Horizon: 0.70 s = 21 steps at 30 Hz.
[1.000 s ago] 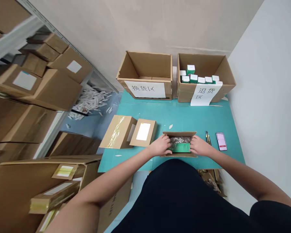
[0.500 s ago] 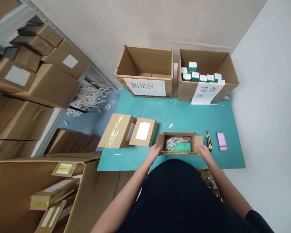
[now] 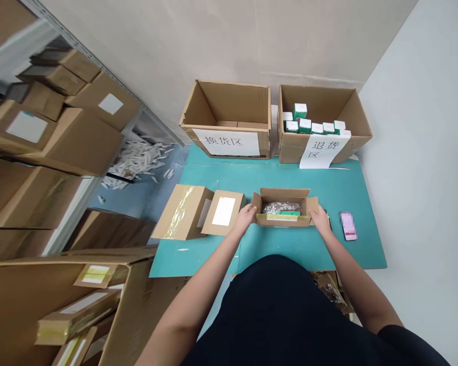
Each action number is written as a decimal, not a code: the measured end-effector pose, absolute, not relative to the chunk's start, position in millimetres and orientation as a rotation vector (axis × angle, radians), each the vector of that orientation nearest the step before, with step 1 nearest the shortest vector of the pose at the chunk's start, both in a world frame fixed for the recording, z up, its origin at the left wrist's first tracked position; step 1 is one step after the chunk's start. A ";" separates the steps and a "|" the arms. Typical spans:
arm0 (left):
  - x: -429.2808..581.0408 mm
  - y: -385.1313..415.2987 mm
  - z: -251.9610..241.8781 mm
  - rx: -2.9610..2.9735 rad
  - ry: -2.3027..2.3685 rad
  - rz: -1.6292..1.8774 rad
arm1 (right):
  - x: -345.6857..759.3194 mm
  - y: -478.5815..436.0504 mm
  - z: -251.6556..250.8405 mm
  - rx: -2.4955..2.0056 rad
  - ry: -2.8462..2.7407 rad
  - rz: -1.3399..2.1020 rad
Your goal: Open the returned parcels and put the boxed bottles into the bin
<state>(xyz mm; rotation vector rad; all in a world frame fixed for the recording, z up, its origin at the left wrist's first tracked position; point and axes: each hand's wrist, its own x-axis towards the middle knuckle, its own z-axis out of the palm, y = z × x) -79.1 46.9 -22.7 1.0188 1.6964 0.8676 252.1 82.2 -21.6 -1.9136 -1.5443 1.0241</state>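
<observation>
A small open cardboard box (image 3: 284, 219) sits mid-table on the teal mat (image 3: 275, 249), its flaps spread. Inside lie crinkled silvery wrap (image 3: 280, 207) and a green packet (image 3: 290, 213). My left hand (image 3: 246, 218) grips the box's left end and my right hand (image 3: 320, 219) grips its right end, fingers closed round the sides. The box is tilted slightly, its front wall facing me.
Two sealed parcels (image 3: 202, 211) lie left of the box. A phone (image 3: 348, 225) lies to the right. At the back stand an empty labelled carton (image 3: 229, 119) and a labelled carton (image 3: 322, 124) holding several green-and-white boxes. Shelves of cartons (image 3: 53, 122) fill the left.
My hands left the inside of the small box, took hold of its two ends, and shifted it a little farther from me on the mat.
</observation>
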 end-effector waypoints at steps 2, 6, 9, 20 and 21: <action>-78.8 57.6 -17.1 1.137 1.743 0.840 | 248.0 92.8 -8.9 -1.888 -1.831 0.672; -73.3 53.0 -2.4 1.504 1.907 0.720 | 243.2 97.3 20.4 -1.431 -2.539 0.281; -65.5 37.0 8.5 1.938 1.814 0.713 | 241.3 93.3 38.8 -1.000 -2.859 0.320; -54.1 -17.2 12.1 2.289 1.373 0.414 | 203.1 92.2 40.3 -1.211 -3.221 0.891; -54.5 -21.2 10.6 2.288 1.354 0.428 | 196.1 94.5 33.5 -1.321 -3.221 0.937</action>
